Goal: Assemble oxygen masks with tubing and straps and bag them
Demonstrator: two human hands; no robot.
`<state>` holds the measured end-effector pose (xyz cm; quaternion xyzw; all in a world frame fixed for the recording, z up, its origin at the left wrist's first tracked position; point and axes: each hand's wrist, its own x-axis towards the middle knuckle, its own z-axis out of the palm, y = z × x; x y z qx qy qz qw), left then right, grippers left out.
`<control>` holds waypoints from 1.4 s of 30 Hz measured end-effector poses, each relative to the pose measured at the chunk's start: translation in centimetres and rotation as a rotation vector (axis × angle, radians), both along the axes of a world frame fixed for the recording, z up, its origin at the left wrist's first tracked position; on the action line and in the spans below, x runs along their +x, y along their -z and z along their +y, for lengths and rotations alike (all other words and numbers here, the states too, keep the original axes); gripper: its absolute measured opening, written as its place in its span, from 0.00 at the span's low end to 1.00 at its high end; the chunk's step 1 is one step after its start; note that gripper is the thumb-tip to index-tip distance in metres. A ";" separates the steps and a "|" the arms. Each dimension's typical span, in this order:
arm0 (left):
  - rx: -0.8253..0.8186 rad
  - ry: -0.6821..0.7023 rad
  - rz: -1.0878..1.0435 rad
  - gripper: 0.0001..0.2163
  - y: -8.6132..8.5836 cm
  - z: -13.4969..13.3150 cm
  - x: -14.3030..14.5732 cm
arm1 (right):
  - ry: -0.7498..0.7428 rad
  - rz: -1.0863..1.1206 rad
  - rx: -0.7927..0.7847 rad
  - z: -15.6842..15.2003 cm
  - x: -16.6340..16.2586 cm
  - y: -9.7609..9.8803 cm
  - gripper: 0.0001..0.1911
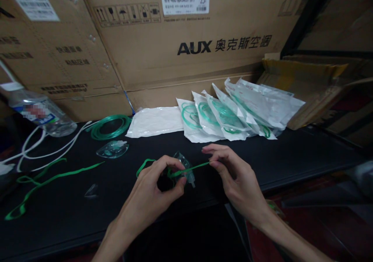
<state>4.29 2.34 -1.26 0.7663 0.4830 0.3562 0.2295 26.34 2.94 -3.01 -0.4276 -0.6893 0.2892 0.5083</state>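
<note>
My left hand is closed around a clear plastic mask, held just above the black table's front edge. A green elastic strap runs from the mask to my right hand, which pinches its end between thumb and fingers. The strap is pulled fairly taut between both hands, and a loop of it trails off to the left of my left hand.
A second clear mask, coiled green tubing, a loose green strap, white cable and a water bottle lie at left. Sealed white packets are stacked at the back. Cardboard boxes wall off the rear.
</note>
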 end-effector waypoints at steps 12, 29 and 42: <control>-0.506 -0.020 -0.574 0.13 -1.4 1.1 -0.4 | -0.260 -0.317 0.325 -0.5 -0.9 1.0 0.31; 0.108 -0.111 0.140 0.10 0.3 -3.5 -6.3 | -0.113 -0.534 0.343 0.1 -1.9 1.1 0.21; 0.097 0.353 0.377 0.20 0.3 -4.3 -5.8 | -0.119 -0.568 0.289 0.1 -1.8 1.6 0.21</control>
